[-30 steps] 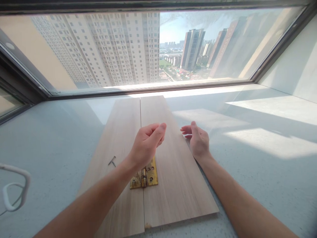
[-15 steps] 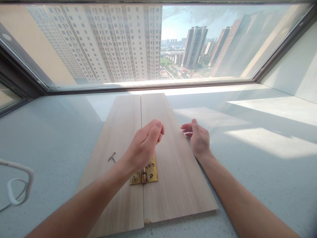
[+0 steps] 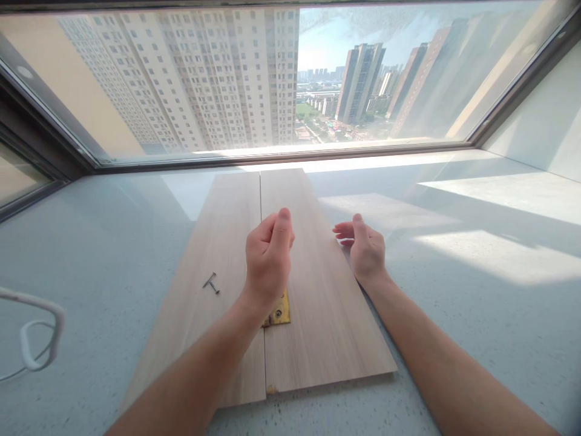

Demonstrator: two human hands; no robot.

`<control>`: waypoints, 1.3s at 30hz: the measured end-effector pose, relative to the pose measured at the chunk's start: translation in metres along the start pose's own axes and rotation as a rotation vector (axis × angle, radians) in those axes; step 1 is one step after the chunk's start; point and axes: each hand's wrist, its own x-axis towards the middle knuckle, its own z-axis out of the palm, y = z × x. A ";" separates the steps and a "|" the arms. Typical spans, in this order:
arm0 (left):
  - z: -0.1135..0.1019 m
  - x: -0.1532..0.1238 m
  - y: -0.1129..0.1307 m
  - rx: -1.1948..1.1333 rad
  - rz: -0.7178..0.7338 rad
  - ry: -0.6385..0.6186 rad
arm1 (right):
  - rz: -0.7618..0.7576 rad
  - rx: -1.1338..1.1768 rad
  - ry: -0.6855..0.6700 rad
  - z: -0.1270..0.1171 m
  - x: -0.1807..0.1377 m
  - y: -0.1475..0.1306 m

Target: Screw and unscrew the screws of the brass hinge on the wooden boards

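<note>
My left hand (image 3: 269, 257) is closed in a fist, thumb uppermost, above a brass-coloured hinge (image 3: 282, 311). Whatever its fingers hold, if anything, is hidden. The hinge lies across the seam between two pale wooden boards, the left board (image 3: 184, 321) and the right board (image 3: 329, 339). A screw head shows in the hinge's near right corner; my fist and wrist cover most of the rest. Beside the right board's outer edge, my right hand (image 3: 367, 249) is open, fingers loosely curved and apart, with nothing visible in it. Two loose screws (image 3: 212, 283) rest on the left board.
The boards lie on a pale speckled sill (image 3: 458, 315) below a large window (image 3: 254, 161) with a dark frame. A white looped cable or tube (image 3: 58, 330) is at the left edge. Sunlight patches fall on the right side.
My left hand has turned so the thumb points upward, and its wrist now covers more of the hinge. The right hand stays nearly in place. The view has shifted slightly.
</note>
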 end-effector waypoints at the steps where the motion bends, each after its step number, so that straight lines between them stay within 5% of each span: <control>1: 0.002 0.000 -0.001 -0.002 0.021 0.017 | -0.002 0.007 0.004 0.000 0.000 0.000; 7: 0.004 0.003 -0.003 0.082 0.047 0.017 | 0.003 0.018 0.012 -0.001 -0.001 0.000; 15: -0.011 0.018 -0.001 0.023 -0.126 -0.292 | -0.008 0.003 0.004 -0.002 -0.002 0.000; 21: -0.018 0.026 0.000 -0.065 -0.222 -0.465 | -0.321 -0.116 -0.070 -0.003 -0.020 -0.058; 26: -0.026 0.027 0.002 -0.125 -0.284 -0.549 | -0.691 -0.705 -0.581 0.020 -0.042 -0.142; 29: -0.030 0.029 0.002 -0.168 -0.294 -0.566 | -0.794 -1.187 -0.674 0.042 -0.046 -0.172; 39: -0.050 0.037 0.004 -0.114 -0.211 -0.501 | -0.828 -1.572 -0.951 0.075 -0.042 -0.180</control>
